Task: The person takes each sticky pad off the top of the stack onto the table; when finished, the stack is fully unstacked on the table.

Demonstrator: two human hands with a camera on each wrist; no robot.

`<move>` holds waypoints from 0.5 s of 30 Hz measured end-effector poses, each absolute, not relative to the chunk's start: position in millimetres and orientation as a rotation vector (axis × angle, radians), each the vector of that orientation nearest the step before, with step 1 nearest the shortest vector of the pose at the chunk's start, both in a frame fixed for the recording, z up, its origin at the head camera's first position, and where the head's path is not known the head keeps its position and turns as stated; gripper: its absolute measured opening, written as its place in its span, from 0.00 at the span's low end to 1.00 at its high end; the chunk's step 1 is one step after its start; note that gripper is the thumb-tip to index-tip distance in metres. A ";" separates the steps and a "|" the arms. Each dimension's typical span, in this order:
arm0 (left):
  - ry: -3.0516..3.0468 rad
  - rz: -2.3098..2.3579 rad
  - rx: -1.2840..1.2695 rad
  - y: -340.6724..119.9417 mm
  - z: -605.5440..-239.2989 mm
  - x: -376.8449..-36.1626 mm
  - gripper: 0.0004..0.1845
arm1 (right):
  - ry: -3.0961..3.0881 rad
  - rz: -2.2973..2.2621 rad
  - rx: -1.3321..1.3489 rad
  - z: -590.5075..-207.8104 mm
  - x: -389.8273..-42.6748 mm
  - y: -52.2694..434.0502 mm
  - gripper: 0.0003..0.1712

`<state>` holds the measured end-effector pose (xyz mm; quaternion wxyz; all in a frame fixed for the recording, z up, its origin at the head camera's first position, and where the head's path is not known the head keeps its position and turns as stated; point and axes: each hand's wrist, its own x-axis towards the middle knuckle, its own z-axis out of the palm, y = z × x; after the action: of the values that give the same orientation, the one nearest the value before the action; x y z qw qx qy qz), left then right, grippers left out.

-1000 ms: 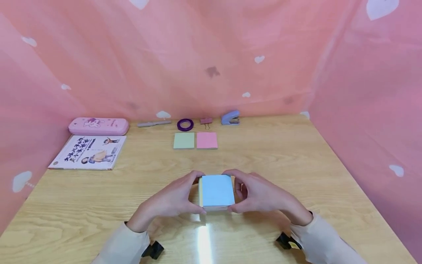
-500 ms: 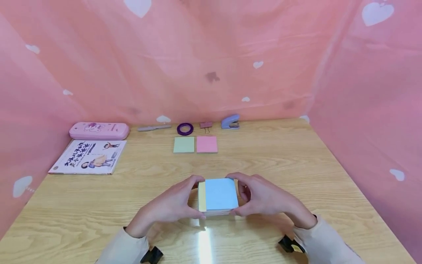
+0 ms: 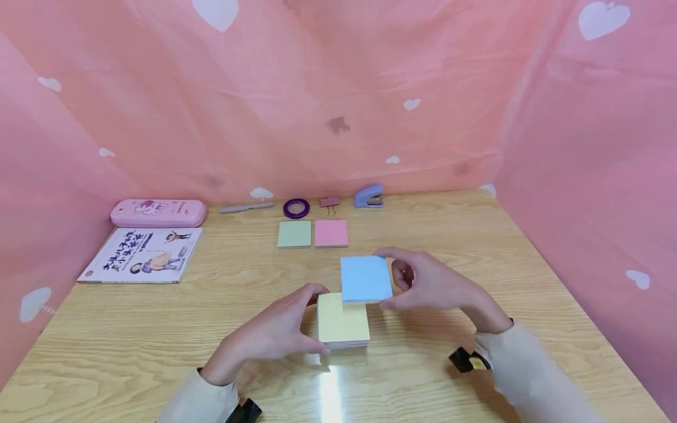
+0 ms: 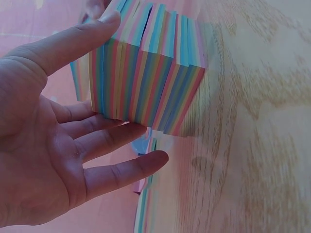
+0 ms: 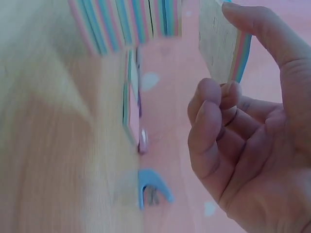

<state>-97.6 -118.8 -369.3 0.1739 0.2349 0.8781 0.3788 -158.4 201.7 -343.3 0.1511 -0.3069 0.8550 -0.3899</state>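
Note:
My right hand (image 3: 436, 281) pinches a thin blue-topped sticky note pad (image 3: 367, 278) between thumb and fingers. The pad is raised above the table and overlaps the far right corner of the stack in the head view. In the right wrist view its pale underside (image 5: 214, 41) and striped edge show. My left hand (image 3: 272, 329) holds the left side of a thick stack of sticky note pads (image 3: 342, 320), thumb at the near edge and fingers at the far edge. Yellow is on top, and the stack's sides (image 4: 141, 80) show many coloured stripes in the left wrist view.
A green pad (image 3: 294, 234) and a pink pad (image 3: 331, 233) lie farther back. Behind them are a pen (image 3: 247, 207), purple tape roll (image 3: 296, 208), binder clip (image 3: 329, 202) and stapler (image 3: 369, 197). A pink pencil case (image 3: 158, 213) and book (image 3: 141, 255) are at left.
My right hand has slid the blue-topped pad rightward off the stack, then lifted it up and away, uncovering the yellow top. The left hand has stayed at the stack.

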 end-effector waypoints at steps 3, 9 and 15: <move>2.505 1.073 0.666 -118.1 -368.8 -97.9 0.46 | 2.392 -1.180 -0.804 -343.5 -176.9 208.4 0.45; 2.491 1.065 0.656 -118.1 -368.7 -97.6 0.48 | 2.308 -1.238 -0.680 -357.0 -208.6 219.9 0.48; 2.498 1.066 0.660 -117.9 -369.0 -96.5 0.48 | 2.332 -1.216 -0.567 -380.5 -235.5 230.0 0.52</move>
<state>-96.5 -117.9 -369.0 0.1724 0.2328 0.8803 0.3757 -235.5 230.0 -380.5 0.2235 -0.2053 0.8448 -0.4406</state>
